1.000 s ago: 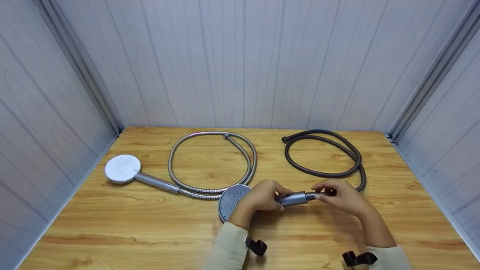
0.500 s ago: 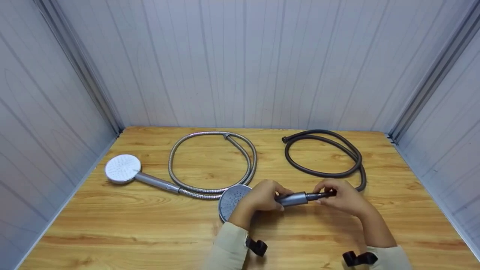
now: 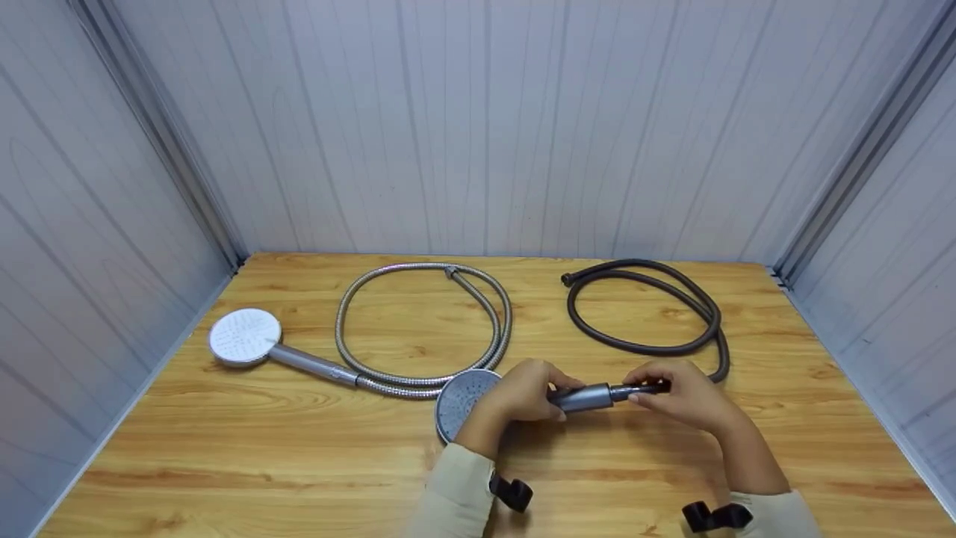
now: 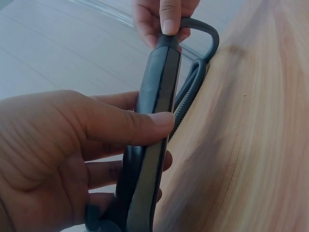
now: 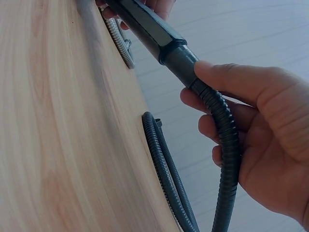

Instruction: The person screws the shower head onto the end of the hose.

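Observation:
My left hand [image 3: 526, 390] grips the handle of a grey shower head [image 3: 459, 403], thumb across the top and fingers curled beneath in the left wrist view. The round spray face lies to the left of that hand, partly covered by the forearm. At the handle's right end, my right hand [image 3: 678, 392] pinches the smooth end fitting [image 5: 186, 65] of a dark ribbed shower hose [image 5: 227, 159] between thumb and fingers. The fitting sits against the handle end [image 4: 164, 55]; how far it is threaded I cannot tell. The hose runs behind the right hand into a loop.
A second shower head [image 3: 245, 338] with a white face lies at the left, joined to a coiled silver metal hose [image 3: 340, 321]. The dark hose's free end [image 3: 569, 278] rests at the back of the wooden table [image 3: 299, 463]. Pale panel walls [image 3: 478, 127] enclose the table.
The right hand's fingers have shifted slightly rightward along the hose fitting, showing more of it by the handle. The left hand and shower head stay in place.

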